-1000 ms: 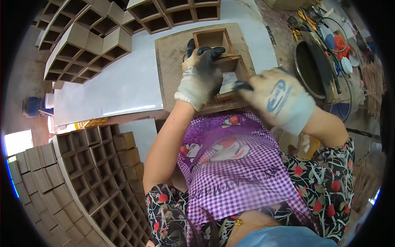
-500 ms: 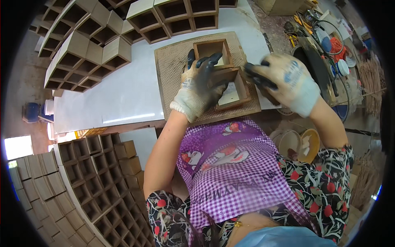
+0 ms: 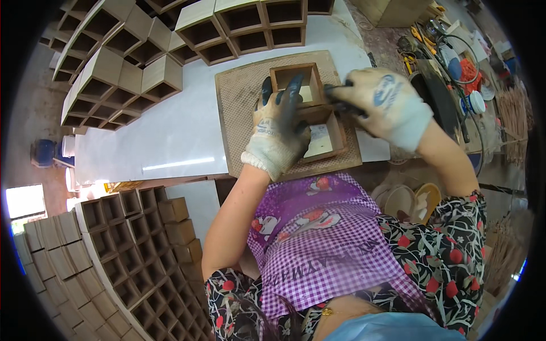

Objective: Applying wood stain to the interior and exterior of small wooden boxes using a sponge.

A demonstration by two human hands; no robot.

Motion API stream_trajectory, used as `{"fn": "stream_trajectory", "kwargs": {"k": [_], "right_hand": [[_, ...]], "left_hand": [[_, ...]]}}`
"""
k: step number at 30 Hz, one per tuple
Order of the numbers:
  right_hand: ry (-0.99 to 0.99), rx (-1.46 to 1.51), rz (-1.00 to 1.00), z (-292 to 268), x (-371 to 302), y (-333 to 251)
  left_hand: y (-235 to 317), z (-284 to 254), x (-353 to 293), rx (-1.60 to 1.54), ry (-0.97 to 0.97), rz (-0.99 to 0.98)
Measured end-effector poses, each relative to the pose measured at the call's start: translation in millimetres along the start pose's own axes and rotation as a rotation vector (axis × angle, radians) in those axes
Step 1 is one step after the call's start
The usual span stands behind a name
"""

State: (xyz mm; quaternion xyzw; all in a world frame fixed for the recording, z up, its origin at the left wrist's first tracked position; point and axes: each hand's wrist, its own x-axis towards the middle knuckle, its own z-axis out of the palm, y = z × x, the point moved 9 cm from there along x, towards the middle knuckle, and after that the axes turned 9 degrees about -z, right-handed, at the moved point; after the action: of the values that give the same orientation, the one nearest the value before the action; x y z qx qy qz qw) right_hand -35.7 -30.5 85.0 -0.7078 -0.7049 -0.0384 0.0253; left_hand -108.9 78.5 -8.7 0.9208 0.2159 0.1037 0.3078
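Note:
Two small open wooden boxes (image 3: pixel 336 139) stand against each other, one nearer and one farther, on a tan textured board (image 3: pixel 242 94). My left hand (image 3: pixel 278 128), in a cream glove with dark coated fingers, grips them from the left. Its thumb reaches over the near box, and its fingers stretch along the far box (image 3: pixel 314 74). My right hand (image 3: pixel 378 102), gloved the same way, is at their right side, close to where they meet. Its fingers are closed and blurred by motion; what they hold cannot be made out. Something pale shows inside the near box.
Joined wooden boxes (image 3: pixel 244 23) line the far side of the white table (image 3: pixel 187 131). Stacked box units (image 3: pixel 122 244) stand at lower left. Pliers and cables (image 3: pixel 421 42) lie at far right, near a white tub (image 3: pixel 475 102). A yellow bowl (image 3: pixel 427 199) sits below the table's right edge.
My right hand has moved left, its fingertips now at the seam between the boxes. My left hand has shifted slightly right and nearer while keeping hold of the boxes.

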Motion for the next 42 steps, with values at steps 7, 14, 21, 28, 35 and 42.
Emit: {"fn": "stream_trajectory", "kwargs": {"k": [7,14,21,28,35,42], "right_hand": [[-0.304,-0.104,0.017,31.9,-0.5,32.7],[-0.153,-0.118,-0.090,37.0,37.6,23.2],[0.042,-0.039,-0.004,27.9,79.2,45.6],[0.219,0.064,0.196,57.9,38.8,113.9],[0.607,1.840,0.355,231.3,-53.9,170.8],[0.642,0.797,0.192,215.0,-63.4,95.4]], "left_hand": [[4.0,-5.7,-4.3,0.013,-0.005,0.042],[12.0,-6.0,-3.6,0.062,-0.078,0.036],[14.5,-10.7,-1.6,0.040,-0.071,0.026],[19.5,-2.3,-30.6,0.498,0.374,0.161],[34.2,-10.7,-21.8,0.728,-0.160,0.125],[-51.4,-72.4,-80.4,0.358,0.195,-0.204]]}}
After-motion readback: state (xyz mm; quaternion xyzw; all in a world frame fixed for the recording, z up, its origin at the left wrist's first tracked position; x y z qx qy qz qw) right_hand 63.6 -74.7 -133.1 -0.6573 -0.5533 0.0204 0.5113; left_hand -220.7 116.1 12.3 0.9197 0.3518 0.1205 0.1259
